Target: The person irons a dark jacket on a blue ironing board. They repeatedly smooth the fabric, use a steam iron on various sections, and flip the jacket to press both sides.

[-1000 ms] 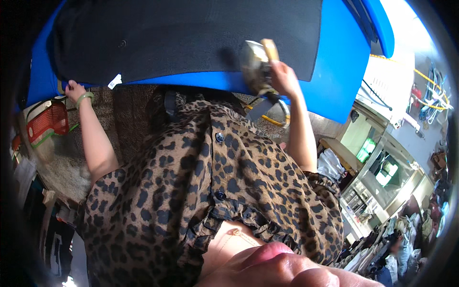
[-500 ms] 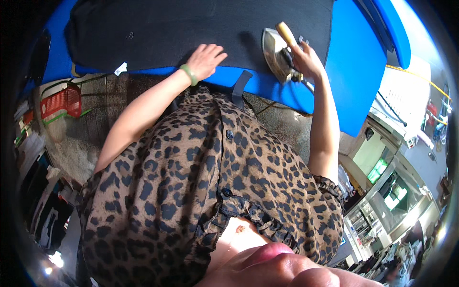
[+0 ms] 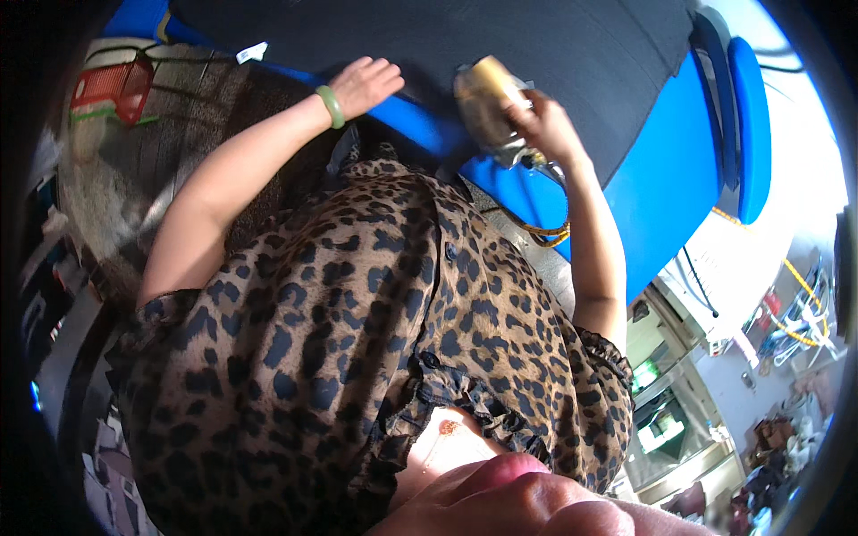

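A black cloth (image 3: 572, 40) lies spread over the blue ironing table (image 3: 666, 179). My left hand (image 3: 365, 87), below a green bangle (image 3: 330, 106), rests on the cloth's near edge with its fingers stretched out. To its right, my right hand (image 3: 547, 127) is closed around the pale handle of an iron (image 3: 487, 116). The iron is over the near edge of the cloth and slightly blurred; whether it presses on the cloth I cannot tell. A small white label (image 3: 252, 53) sticks out from the cloth's edge, left of my left hand.
A yellowish cord (image 3: 545, 236) hangs below the iron by my right forearm. At the right stands a blue padded board (image 3: 749, 129). A red plastic basket (image 3: 113, 89) is on the left, over the floor. Piled clothes (image 3: 786, 447) lie at the far lower right.
The iron has moved left along the cloth's near edge, away from its right border, with my right hand still around the handle. The view has turned and shifted.
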Motion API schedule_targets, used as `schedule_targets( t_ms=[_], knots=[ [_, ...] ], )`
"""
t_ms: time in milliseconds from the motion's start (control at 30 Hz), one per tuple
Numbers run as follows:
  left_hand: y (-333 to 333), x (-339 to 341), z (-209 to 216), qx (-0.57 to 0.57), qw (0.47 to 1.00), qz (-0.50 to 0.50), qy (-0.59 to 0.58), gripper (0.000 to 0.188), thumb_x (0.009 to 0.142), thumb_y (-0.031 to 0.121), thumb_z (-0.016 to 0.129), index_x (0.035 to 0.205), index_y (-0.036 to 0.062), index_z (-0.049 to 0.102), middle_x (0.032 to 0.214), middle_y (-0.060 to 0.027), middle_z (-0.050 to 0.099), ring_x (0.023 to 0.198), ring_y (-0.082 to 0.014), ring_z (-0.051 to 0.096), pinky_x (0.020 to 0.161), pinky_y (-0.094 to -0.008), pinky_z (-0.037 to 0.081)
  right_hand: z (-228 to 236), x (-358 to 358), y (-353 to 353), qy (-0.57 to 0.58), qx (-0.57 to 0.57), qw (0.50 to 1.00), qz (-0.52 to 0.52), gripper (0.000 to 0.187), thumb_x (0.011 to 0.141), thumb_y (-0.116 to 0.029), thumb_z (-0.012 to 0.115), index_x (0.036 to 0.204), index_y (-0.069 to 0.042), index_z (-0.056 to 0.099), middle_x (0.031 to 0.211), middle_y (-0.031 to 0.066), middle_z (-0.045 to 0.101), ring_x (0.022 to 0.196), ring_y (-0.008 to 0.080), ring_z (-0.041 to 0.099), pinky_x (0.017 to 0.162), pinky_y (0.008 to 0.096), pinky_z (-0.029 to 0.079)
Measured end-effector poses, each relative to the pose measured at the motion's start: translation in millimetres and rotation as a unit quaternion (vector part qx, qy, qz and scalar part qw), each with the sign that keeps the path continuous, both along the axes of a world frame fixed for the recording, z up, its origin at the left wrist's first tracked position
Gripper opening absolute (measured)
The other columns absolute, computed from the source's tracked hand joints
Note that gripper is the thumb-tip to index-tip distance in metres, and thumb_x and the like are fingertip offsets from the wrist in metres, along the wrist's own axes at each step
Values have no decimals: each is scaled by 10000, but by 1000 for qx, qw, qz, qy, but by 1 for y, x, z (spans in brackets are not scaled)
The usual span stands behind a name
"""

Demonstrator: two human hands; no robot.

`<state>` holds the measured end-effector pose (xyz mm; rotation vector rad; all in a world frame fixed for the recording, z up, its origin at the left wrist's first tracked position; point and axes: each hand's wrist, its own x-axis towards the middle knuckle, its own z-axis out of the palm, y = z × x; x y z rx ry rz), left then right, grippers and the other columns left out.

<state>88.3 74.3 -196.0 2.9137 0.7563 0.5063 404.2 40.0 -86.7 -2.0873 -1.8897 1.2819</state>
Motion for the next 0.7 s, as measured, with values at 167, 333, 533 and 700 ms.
schedule_targets(
  t_ms=[167,333,533,700],
  knots=[
    [5,-14,5,-32,999,-39,-5,167,736,98,563,903,79,565,922,-39,551,867,-177,531,713,-270,436,17,7,29,52,-25,995,-87,592,842,-569,492,830,19,557,541,4,456,461,87,437,405,255,343],
    [20,-56,-2,15,997,34,64,192,760,87,571,952,100,567,953,-37,546,903,-177,525,756,-289,434,-3,-36,-2,53,4,996,72,626,800,-592,538,924,21,584,585,27,508,478,106,489,439,268,390],
    [27,-79,22,48,997,4,61,194,760,82,541,950,108,566,961,-22,520,948,-161,499,819,-291,394,8,-62,47,49,-49,998,5,760,779,-668,478,1017,47,580,669,142,622,553,174,626,496,277,508],
    [45,-118,5,76,985,123,99,196,757,94,544,950,115,578,1010,-12,522,1006,-166,493,862,-311,383,9,-113,37,87,13,983,161,681,795,-615,510,958,41,593,620,105,596,554,179,600,521,292,485]
  ],
)
